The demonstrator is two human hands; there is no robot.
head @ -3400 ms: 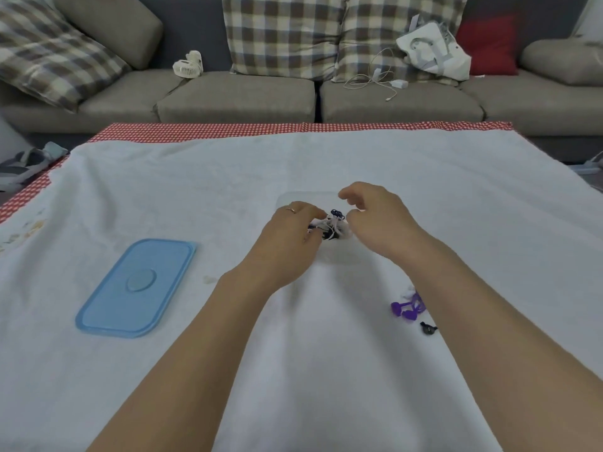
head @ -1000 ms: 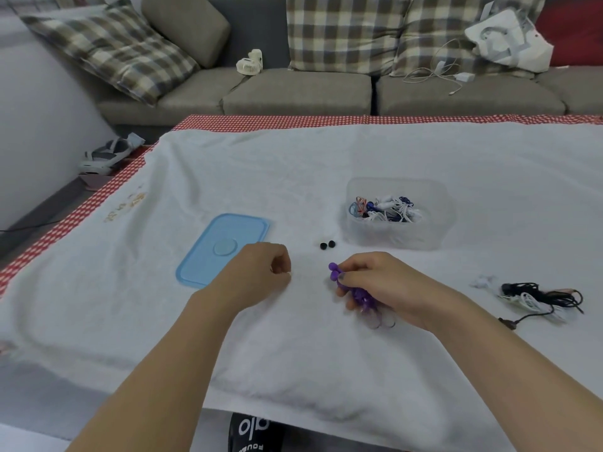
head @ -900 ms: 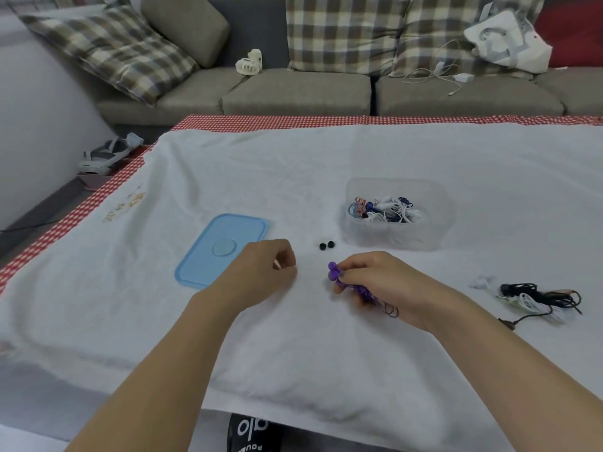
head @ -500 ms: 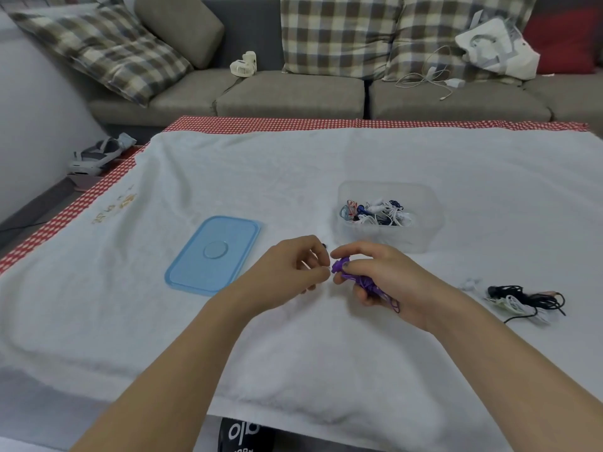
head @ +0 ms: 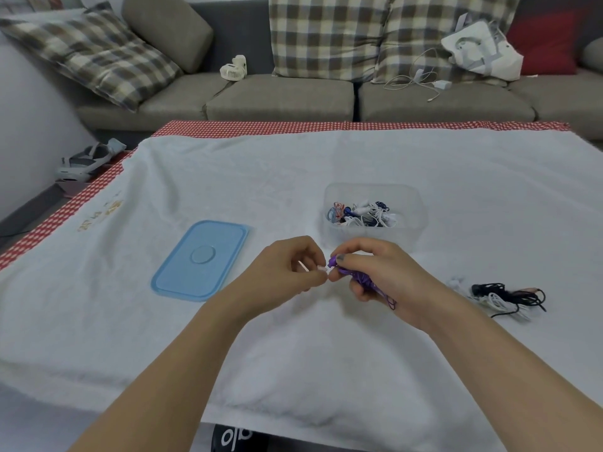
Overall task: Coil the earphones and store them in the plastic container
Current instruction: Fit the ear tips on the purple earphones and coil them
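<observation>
Two hands at work on one purple earphone set, just in front of the plastic container (head: 411, 203).

Right hand (head: 385, 278): fingers curled round the purple earphones (head: 357, 278), cord bunched in the palm with a loop trailing out below, probably to keep it from unravelling. Left hand (head: 287, 272): thumb and forefinger pinching a small pale piece at the earbud end; what it is cannot be made out. Container: open, already holding several coiled sets, close behind the hands so a finished coil can drop straight in. Blue lid (head: 200, 260): flat on the white cloth (head: 326, 164), left of the container, set aside for closing later. Black and white earphones (head: 504, 296): loose tangle right of the container, apparently still to be coiled.
</observation>
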